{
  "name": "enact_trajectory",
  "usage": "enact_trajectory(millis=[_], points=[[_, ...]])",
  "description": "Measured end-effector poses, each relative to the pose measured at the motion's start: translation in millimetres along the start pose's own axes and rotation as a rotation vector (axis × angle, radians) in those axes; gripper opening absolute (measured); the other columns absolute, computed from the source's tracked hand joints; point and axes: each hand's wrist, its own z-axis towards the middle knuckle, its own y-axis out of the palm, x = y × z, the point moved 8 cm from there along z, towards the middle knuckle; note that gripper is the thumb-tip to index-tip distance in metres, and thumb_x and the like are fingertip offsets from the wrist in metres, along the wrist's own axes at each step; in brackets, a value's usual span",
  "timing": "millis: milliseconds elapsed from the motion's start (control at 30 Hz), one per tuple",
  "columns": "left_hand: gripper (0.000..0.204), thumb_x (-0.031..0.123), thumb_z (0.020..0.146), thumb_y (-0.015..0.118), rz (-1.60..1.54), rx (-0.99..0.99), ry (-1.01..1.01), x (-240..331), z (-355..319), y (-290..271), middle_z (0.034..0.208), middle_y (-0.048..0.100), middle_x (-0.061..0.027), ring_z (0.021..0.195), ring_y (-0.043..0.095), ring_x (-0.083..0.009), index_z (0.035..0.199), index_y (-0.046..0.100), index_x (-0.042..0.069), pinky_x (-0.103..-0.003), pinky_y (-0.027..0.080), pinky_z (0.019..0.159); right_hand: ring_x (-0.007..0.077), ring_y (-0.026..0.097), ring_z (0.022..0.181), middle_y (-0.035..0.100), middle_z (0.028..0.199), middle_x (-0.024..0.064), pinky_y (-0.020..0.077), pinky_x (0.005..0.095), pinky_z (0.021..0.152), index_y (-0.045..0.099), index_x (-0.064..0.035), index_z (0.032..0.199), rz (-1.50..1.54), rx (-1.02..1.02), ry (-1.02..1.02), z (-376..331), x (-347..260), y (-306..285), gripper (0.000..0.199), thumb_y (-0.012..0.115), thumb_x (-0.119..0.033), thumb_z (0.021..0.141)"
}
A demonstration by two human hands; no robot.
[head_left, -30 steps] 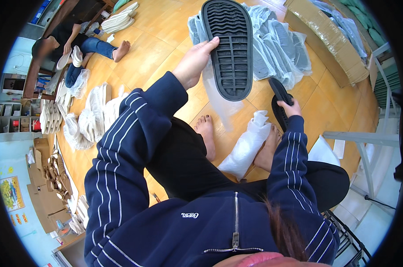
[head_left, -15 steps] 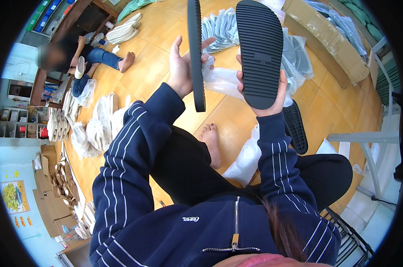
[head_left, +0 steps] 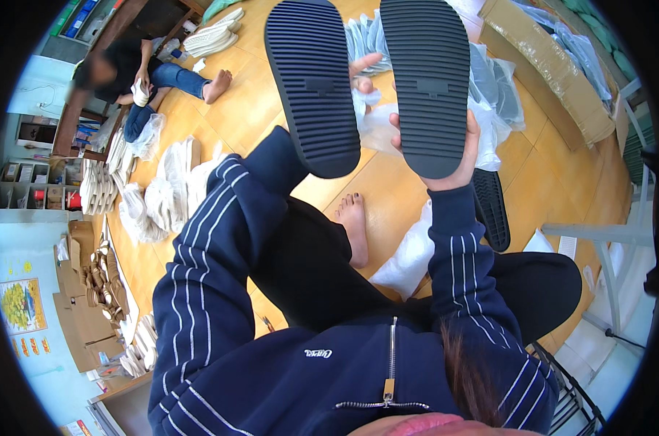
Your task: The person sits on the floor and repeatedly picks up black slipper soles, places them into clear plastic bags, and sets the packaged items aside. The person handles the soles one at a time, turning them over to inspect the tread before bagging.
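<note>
Two black shoe soles are held up side by side, their ribbed faces toward me. My left hand [head_left: 366,65] grips the left sole [head_left: 313,91] from behind. Most of that hand is hidden, and only fingers show past the sole's right edge. My right hand [head_left: 465,156] is wrapped round the lower end of the right sole [head_left: 425,87], fingertips at its left edge. Below the left fingers hangs a clear plastic bag [head_left: 382,129]; which hand holds it, I cannot tell. Another black sole [head_left: 491,211] with a grid tread lies beyond my right forearm.
Bagged grey-blue items [head_left: 369,43] lie in a row ahead, beside a long cardboard box [head_left: 544,73]. A white plastic bag [head_left: 406,254] rests between my legs. White bagged shoes [head_left: 168,192] and brown soles [head_left: 104,280] are at left. Another person [head_left: 122,73] sits far left holding a pale shoe.
My left hand has turned its sole from edge-on to ribbed face toward me, bringing it closer to the right sole. The right sole stays nearly in place.
</note>
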Motion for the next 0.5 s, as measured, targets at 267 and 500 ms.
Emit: enact_trajectory(millis=[267,500], points=[[0.095,0.044,0.084,0.073,0.572,0.158,0.121,10.5,-6.0,-0.9,0.154,0.033,-0.0107,0.139,0.036,-0.0236,0.154,0.02,0.007,-0.035,0.037,0.112,0.0444,0.059,0.111,0.058,0.128,0.0204,0.0553,0.0502,0.086,0.047,-0.0015,0.138,-0.059,0.028,-0.028,1.5,1.5,-2.6,0.071,0.035,-0.057,0.096],[0.1,0.057,0.083,0.067,0.672,0.125,0.1,6.4,-0.8,4.5,0.156,0.028,-0.0133,0.144,0.027,-0.0251,0.153,0.019,0.006,-0.038,0.027,0.118,0.0344,0.063,0.106,0.061,0.122,0.0188,0.0566,0.0422,0.083,0.05,-0.0011,0.134,-0.28,0.131,-0.072,-0.7,-1.1,9.3,0.068,0.036,-0.057,0.097]])
